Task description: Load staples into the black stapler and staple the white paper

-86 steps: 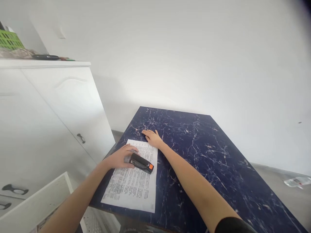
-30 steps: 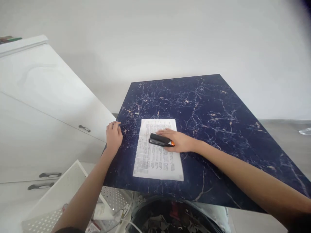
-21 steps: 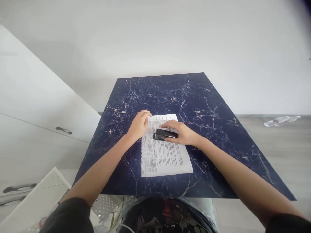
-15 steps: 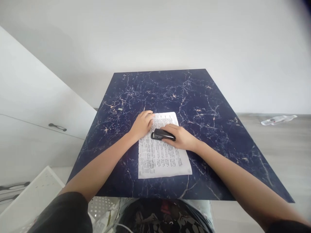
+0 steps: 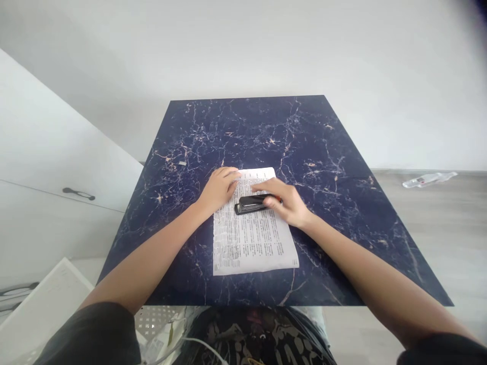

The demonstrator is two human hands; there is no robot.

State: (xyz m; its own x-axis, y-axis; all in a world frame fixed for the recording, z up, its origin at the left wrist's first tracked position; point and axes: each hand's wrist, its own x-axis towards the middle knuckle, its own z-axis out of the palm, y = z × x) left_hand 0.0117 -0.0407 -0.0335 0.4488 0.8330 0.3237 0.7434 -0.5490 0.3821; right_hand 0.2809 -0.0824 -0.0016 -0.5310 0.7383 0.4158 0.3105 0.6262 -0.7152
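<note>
A printed sheet of paper (image 5: 262, 248) lies on the dark blue marbled table, its left side creased. On its upper half rests a black stapler (image 5: 253, 203), its nose pointing left. My right hand (image 5: 286, 202) is round the stapler's rear end, thumb on the near side and fingers reaching over the far side. A bit of red shows at that end, beside the hand. My left hand (image 5: 220, 186) lies flat on the sheet's upper left edge, fingers stretched out, a little beyond the stapler's nose. Whether the sheet is single or a stack, I cannot tell.
The table (image 5: 243, 132) stands against a white wall. A small pale scrap (image 5: 182, 163) lies on its left part. To the left are white cabinet doors with a dark handle (image 5: 78, 193) and a white perforated rack. A clear plastic package (image 5: 429, 179) is on the floor at right.
My right hand's grip on the stapler has loosened and shifted toward its rear, with fingers lifted a little. The stapler's jaws look wider apart. My left hand stays put; the view has shifted slightly.
</note>
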